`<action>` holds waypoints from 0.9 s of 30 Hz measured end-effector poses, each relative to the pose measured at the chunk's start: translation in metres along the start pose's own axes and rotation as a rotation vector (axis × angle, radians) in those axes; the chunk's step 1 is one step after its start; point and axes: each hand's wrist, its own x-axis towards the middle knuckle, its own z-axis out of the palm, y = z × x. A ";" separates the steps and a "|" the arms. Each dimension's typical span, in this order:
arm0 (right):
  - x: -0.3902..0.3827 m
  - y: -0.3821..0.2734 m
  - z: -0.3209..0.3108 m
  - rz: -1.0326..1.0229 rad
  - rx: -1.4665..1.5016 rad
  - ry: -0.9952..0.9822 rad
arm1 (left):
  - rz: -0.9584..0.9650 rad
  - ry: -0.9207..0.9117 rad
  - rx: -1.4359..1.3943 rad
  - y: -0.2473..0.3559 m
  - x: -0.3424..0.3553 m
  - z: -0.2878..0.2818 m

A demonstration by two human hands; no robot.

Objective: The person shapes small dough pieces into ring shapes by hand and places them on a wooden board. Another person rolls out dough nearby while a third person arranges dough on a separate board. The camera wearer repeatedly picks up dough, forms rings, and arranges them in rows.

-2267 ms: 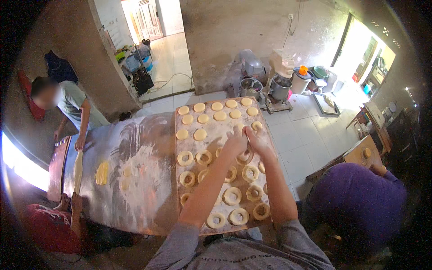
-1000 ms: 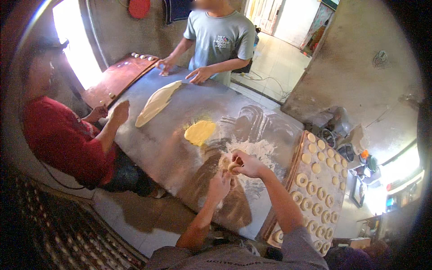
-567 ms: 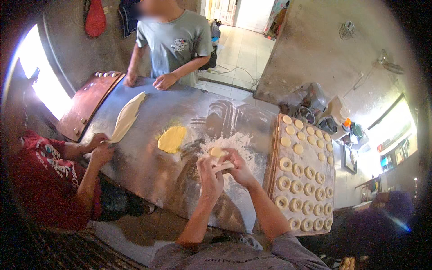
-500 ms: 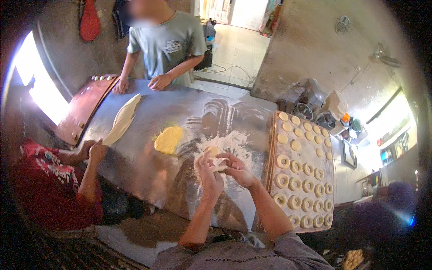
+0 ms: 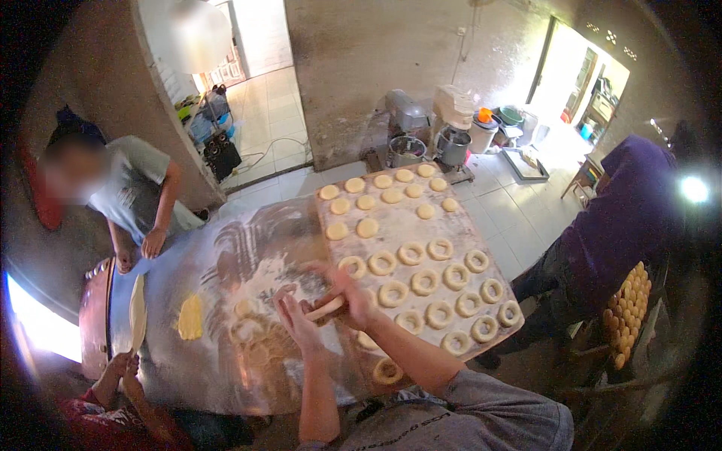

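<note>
A pale piece of dough (image 5: 326, 309), seen edge-on, is between my two hands above the near right part of the metal table (image 5: 259, 391). My right hand (image 5: 356, 299), slightly blurred, holds it by its right end. Against the other end rests my left hand (image 5: 299, 319), its fingers stretched out and pointing away from me. Whether the dough has a hole cannot be made out. A flat dough round (image 5: 244, 307) lies left of my hands, beside scattered white flour (image 5: 269, 279). Right of my hands, a board (image 5: 391, 244) carries dough rings (image 5: 392, 294) and dough rounds (image 5: 367, 228).
Yellow dough (image 5: 191, 316) lies farther left. Beyond it, a person in red holds a long dough strip (image 5: 138, 312); another in grey leans at the table's far end. Mixers (image 5: 453, 143) stand by the wall. A person in purple stands right, near many buns (image 5: 629, 312).
The view has swung right, bringing the board nearer the middle. My hands have moved toward the board with the dough between them, and my left fingers are straighter.
</note>
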 end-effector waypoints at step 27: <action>-0.113 -0.117 -0.372 0.207 -0.254 0.706 | -0.195 -0.751 0.610 -0.037 -0.060 0.380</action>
